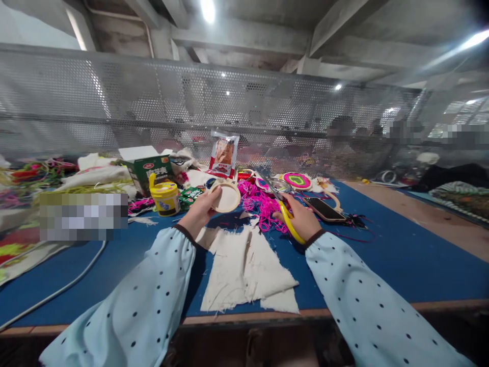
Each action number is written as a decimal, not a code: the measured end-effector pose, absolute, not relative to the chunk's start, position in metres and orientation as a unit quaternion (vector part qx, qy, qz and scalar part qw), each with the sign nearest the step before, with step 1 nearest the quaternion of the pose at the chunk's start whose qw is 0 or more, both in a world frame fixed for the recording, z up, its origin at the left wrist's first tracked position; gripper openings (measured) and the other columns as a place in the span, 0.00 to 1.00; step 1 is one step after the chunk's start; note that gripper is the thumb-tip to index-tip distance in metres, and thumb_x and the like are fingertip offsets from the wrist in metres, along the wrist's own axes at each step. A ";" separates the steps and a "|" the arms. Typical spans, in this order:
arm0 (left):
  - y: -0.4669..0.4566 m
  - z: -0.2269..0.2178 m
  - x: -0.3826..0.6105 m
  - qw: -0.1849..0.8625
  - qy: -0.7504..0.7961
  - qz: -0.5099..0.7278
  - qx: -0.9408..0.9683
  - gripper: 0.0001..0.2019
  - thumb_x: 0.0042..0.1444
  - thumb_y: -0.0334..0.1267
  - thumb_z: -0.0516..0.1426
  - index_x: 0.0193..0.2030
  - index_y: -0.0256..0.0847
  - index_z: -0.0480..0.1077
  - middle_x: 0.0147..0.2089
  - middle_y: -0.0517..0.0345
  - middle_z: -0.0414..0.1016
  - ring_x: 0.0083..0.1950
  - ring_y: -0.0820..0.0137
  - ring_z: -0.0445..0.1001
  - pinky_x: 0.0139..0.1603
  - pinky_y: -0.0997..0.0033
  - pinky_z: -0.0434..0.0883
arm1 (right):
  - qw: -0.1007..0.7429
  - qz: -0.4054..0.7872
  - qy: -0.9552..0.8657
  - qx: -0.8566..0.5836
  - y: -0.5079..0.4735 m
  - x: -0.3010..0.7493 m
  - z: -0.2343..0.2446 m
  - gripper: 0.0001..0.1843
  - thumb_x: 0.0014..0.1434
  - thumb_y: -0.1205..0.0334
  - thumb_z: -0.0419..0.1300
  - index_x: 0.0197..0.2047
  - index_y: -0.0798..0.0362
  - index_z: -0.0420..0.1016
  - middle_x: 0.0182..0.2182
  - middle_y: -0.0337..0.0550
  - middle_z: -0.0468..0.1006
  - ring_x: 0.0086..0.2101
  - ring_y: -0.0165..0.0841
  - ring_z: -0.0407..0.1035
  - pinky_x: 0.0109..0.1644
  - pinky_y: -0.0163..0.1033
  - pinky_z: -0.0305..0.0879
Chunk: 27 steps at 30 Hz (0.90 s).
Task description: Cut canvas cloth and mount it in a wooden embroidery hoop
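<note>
My left hand [202, 208] grips the edge of a small round embroidery hoop [226, 198] with pale cloth stretched in it. In my right hand [300, 216] is a pair of scissors [287, 216] with yellow handles, its blades pointing away to the upper left. Pieces of cream cloth [244, 267] with frayed edges lie on the blue table between my forearms. Beyond them, a tangle of bright pink yarn [262, 204] spreads between my two hands. The scissors and the hoop are apart from each other.
A phone [324, 209] lies right of my right hand. At the back stand a green box [151, 171], a yellow tub [166, 199], a food packet [223, 155] and a pink-green embroidered hoop [297, 181]. A white cable [82, 275] crosses the left side. A perforated metal screen [244, 117] rises behind.
</note>
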<state>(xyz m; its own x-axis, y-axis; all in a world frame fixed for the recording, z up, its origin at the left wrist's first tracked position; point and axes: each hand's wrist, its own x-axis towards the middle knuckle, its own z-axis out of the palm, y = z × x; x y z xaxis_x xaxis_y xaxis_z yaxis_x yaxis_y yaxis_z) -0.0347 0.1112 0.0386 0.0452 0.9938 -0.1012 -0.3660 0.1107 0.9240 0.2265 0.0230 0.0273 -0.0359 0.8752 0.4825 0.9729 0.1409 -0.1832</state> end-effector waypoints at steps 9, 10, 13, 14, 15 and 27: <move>0.103 0.042 -0.029 0.612 0.360 0.547 0.443 0.16 0.45 0.41 0.64 0.41 0.41 0.72 0.34 0.60 0.77 0.29 0.76 0.74 0.27 0.80 0.70 | 0.163 -0.224 -0.737 -0.617 0.014 0.216 0.031 0.35 0.57 0.43 0.50 0.65 0.46 0.50 0.45 0.45 0.71 0.37 0.36 0.69 0.33 0.35 0.58; 0.102 0.043 -0.029 0.615 0.355 0.549 0.441 0.16 0.45 0.41 0.64 0.41 0.40 0.72 0.34 0.59 0.77 0.29 0.76 0.74 0.28 0.80 0.70 | 0.159 -0.230 -0.735 -0.618 0.015 0.216 0.031 0.35 0.57 0.43 0.50 0.65 0.46 0.50 0.45 0.46 0.71 0.37 0.36 0.68 0.34 0.35 0.58; 0.100 0.044 -0.028 0.619 0.343 0.560 0.431 0.14 0.46 0.38 0.63 0.41 0.38 0.72 0.34 0.59 0.77 0.29 0.76 0.74 0.29 0.81 0.70 | 0.161 -0.242 -0.729 -0.620 0.016 0.218 0.030 0.35 0.58 0.43 0.49 0.65 0.46 0.50 0.43 0.45 0.71 0.38 0.36 0.68 0.34 0.35 0.57; 0.100 0.045 -0.028 0.620 0.340 0.562 0.428 0.14 0.46 0.37 0.63 0.40 0.38 0.72 0.34 0.58 0.77 0.29 0.76 0.74 0.28 0.81 0.70 | 0.163 -0.245 -0.729 -0.618 0.017 0.219 0.029 0.34 0.58 0.43 0.49 0.65 0.46 0.50 0.43 0.45 0.72 0.38 0.36 0.68 0.34 0.35 0.57; 0.099 0.046 -0.028 0.621 0.341 0.565 0.424 0.13 0.47 0.37 0.63 0.40 0.37 0.72 0.33 0.58 0.77 0.29 0.76 0.73 0.28 0.81 0.69 | 0.165 -0.247 -0.730 -0.616 0.017 0.219 0.029 0.34 0.58 0.44 0.48 0.65 0.46 0.50 0.42 0.44 0.72 0.38 0.36 0.68 0.34 0.35 0.56; 0.095 0.048 -0.027 0.619 0.371 0.527 0.449 0.14 0.43 0.36 0.64 0.38 0.35 0.74 0.34 0.54 0.78 0.30 0.73 0.75 0.27 0.80 0.70 | 0.175 -0.247 -0.741 -0.600 0.017 0.219 0.030 0.34 0.59 0.44 0.48 0.65 0.46 0.50 0.41 0.45 0.71 0.39 0.36 0.66 0.36 0.35 0.56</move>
